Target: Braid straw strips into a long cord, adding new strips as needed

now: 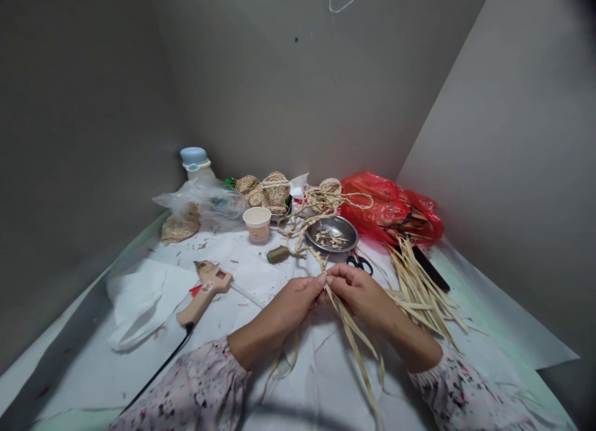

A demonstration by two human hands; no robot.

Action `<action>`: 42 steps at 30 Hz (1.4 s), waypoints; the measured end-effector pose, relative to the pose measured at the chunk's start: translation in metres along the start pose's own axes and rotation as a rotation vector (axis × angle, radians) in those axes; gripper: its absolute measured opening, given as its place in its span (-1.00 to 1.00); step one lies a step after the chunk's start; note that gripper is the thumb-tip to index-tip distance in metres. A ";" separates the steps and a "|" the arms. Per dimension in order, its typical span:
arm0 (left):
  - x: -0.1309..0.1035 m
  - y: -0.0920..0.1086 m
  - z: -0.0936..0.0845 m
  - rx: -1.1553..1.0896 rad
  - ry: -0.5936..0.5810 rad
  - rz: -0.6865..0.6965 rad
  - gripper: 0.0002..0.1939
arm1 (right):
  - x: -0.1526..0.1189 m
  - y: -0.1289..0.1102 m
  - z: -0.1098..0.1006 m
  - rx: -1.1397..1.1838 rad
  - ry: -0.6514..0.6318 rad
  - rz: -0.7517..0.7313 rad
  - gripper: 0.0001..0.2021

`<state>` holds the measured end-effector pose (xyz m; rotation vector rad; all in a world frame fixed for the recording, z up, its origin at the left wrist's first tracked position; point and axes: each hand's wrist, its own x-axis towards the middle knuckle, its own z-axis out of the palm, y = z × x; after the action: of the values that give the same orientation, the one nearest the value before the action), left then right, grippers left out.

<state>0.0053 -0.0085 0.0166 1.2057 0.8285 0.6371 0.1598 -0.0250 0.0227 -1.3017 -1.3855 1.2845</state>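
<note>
Both hands meet over the middle of the table, pinching a braid of pale straw strips [351,338]. My left hand [298,297] closes thumb and fingers on it from the left. Opposite, my right hand [358,291] grips the same braid between thumb and bent fingers. Loose strip ends hang down toward me between the wrists. The finished plaited cord [298,229] runs away from my fingertips and lies in loops over a steel bowl [344,226], which holds straw scraps. Black-handled scissors [361,264] lie just beyond my right hand.
A glue gun [205,294] with a black cord lies at left, near a white cloth or paper [144,300]. Behind stand a paper cup [257,223], a blue-lidded bottle [194,163] and woven pieces [274,192]. At right, straw strips [426,294] spill from a red plastic bag [372,201].
</note>
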 end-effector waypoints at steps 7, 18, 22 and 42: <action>0.000 -0.001 -0.003 0.023 0.054 0.022 -0.66 | 0.000 -0.006 -0.008 -0.287 0.071 -0.103 -0.81; 0.005 -0.010 -0.003 0.000 0.249 0.022 -0.68 | -0.012 -0.008 0.008 -0.404 0.124 -0.060 -0.81; 0.007 -0.015 -0.005 -0.217 0.178 -0.033 -0.66 | -0.023 -0.003 0.028 -0.623 0.164 -0.227 -0.76; 0.010 -0.021 -0.006 -0.066 0.101 0.004 -0.62 | -0.001 -0.008 -0.009 -0.335 -0.088 -0.067 -0.66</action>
<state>0.0058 -0.0029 -0.0064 1.1230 0.8833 0.7277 0.1678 -0.0239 0.0317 -1.4175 -1.7481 1.1072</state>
